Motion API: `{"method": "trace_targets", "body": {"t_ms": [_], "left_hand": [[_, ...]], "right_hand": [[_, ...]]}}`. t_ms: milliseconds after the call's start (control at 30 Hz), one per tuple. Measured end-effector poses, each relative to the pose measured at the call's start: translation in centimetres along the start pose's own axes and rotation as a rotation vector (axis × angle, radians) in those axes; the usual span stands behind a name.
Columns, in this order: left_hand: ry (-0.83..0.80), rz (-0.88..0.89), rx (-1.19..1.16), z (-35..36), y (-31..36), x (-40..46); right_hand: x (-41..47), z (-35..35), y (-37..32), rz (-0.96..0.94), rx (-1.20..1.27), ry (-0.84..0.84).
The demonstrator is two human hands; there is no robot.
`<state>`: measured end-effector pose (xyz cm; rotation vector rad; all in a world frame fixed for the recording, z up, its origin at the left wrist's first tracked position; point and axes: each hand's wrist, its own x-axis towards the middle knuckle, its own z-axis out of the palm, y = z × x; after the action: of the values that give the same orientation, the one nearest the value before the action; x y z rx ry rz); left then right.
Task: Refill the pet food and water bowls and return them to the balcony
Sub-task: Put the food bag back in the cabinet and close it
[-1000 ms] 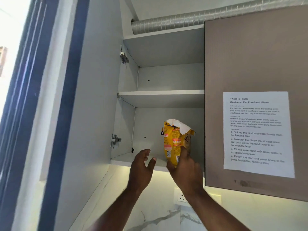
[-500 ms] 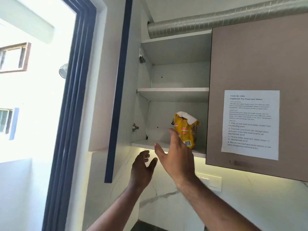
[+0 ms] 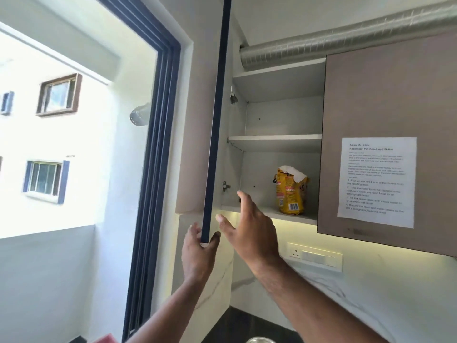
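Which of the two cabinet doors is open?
The left door, swung out edge-on with the left hand gripping its bottom corner. The right door, bearing the task sheet, is shut.

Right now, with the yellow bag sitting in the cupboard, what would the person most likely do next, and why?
Probably swing the cabinet door shut. The left hand pinches the door's bottom corner, the right hand is open and holds nothing, apart from the pet food bag, which stands upright on the lowest shelf.

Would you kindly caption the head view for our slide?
Left hand grips the open cabinet door; yellow pet food bag stands on the lower shelf.
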<state>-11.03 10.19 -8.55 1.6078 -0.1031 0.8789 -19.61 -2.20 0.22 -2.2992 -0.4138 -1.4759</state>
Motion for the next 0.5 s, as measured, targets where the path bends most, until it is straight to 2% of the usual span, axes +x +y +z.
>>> {"method": "trace_targets", "body": {"t_ms": [133,267,500], "left_hand": [[-0.03,0.183,0.071,-0.8,2.1,0.0],[-0.053,0.231,0.145,0.4,2.3,-0.7],[-0.153,0.447,0.21,6.3,2.2,-2.1]], "right_hand": [[0.0,0.2,-1.0,0.012,0.004,-0.03],[0.2,0.2,-0.6,0.025,-0.005,-0.039],[1.8,0.1,4.4,0.024,-0.115,-0.034]]}}
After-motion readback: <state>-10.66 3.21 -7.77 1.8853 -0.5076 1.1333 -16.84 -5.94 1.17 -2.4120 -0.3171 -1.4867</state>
